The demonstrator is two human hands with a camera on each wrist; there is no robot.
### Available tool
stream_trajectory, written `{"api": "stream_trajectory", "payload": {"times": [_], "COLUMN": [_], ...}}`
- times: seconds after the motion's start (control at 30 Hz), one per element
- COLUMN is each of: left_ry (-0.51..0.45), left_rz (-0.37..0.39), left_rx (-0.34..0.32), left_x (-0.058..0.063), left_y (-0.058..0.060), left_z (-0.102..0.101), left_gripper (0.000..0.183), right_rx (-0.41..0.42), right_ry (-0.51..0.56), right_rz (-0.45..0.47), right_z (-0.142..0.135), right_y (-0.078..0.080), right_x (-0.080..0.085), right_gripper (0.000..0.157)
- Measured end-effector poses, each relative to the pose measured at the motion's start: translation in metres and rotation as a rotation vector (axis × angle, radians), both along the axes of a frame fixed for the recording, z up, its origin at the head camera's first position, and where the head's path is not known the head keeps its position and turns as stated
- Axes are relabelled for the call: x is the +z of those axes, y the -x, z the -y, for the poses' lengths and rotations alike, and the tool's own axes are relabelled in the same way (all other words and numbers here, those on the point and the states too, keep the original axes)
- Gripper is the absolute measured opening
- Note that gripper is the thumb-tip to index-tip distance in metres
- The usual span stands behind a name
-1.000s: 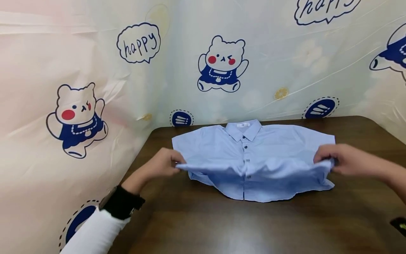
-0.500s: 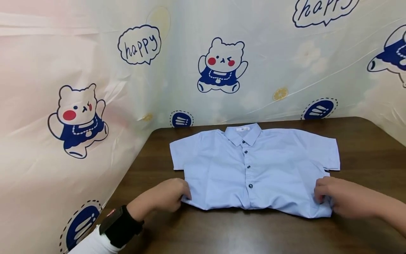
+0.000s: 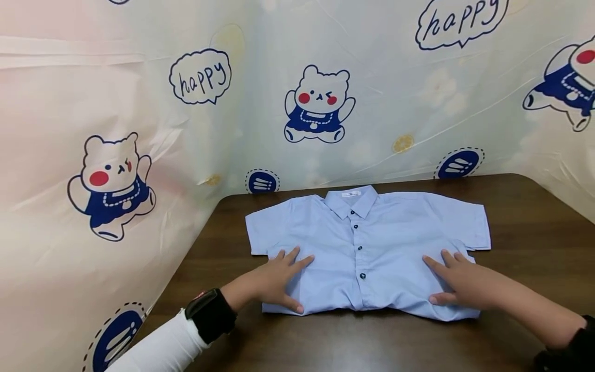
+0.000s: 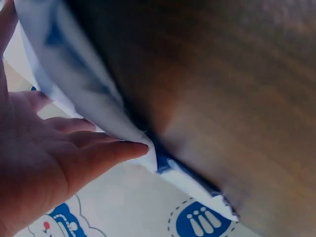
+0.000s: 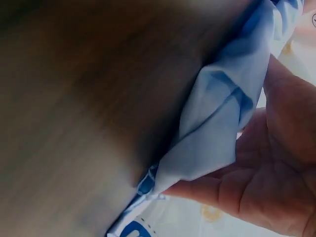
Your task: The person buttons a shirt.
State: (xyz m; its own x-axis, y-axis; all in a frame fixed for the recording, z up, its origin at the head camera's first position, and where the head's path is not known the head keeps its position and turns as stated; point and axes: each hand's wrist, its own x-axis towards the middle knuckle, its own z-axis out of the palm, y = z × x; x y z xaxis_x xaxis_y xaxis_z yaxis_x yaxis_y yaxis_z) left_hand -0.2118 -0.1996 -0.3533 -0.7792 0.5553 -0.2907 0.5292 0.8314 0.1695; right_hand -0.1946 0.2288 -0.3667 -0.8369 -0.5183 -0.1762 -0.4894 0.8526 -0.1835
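Note:
A light blue short-sleeved shirt (image 3: 325, 248) lies front up on the table, collar at the far side, dark buttons down the middle. Its lower part is folded under, so the near edge is a rounded fold. My left hand (image 3: 278, 279) rests on the lower left of the shirt, fingers spread. On the lower right, my right hand (image 3: 469, 281) lies with its fingers spread in the same way. Both wrist views look along the table at the shirt's edge: straight fingers show beside the cloth (image 4: 89, 98) on the left and the loose folds (image 5: 212, 128) on the right.
The dark brown wooden table (image 3: 353, 346) extends around the shirt on all sides. Behind it and to the left hangs a pale curtain (image 3: 260, 119) printed with bears and "happy" bubbles. A dark band (image 3: 211, 315) is on the left wrist.
The hands brought the shirt's gripped lower part towards the near side and down, with the hem tucked underneath. They then let go, and now lie spread on top of the shirt.

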Motion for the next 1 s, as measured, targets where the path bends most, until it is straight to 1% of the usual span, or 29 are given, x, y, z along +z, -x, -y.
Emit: {"api": "stream_trajectory", "payload": {"times": [0.13,0.27,0.43,0.6,0.77,1.0], "left_ry": [0.057,0.098,0.099,0.079,0.071,0.058], "left_rz": [0.046,0.081,0.115,0.142,0.143,0.143], "left_rx": [0.024,0.038,0.069,0.091,0.101,0.115], "left_x": [-0.002,-0.001,-0.002,-0.005,-0.006,-0.006], "left_y": [0.005,0.018,0.039,0.052,0.057,0.057], "left_z": [-0.002,-0.003,-0.003,-0.001,0.001,0.001], "left_gripper": [0.102,0.102,0.101,0.101,0.101,0.101], "right_rx": [-0.013,-0.022,-0.043,-0.046,-0.042,-0.047], "right_ry": [-0.026,-0.045,-0.039,-0.034,-0.022,-0.011], "right_rz": [0.064,0.114,0.157,0.185,0.198,0.206], "right_z": [0.005,0.009,0.014,0.017,0.018,0.018], "right_y": [0.008,0.020,0.035,0.048,0.054,0.057], "right_x": [0.003,0.011,0.014,0.015,0.015,0.013], "right_gripper": [0.094,0.096,0.097,0.097,0.098,0.099]}}
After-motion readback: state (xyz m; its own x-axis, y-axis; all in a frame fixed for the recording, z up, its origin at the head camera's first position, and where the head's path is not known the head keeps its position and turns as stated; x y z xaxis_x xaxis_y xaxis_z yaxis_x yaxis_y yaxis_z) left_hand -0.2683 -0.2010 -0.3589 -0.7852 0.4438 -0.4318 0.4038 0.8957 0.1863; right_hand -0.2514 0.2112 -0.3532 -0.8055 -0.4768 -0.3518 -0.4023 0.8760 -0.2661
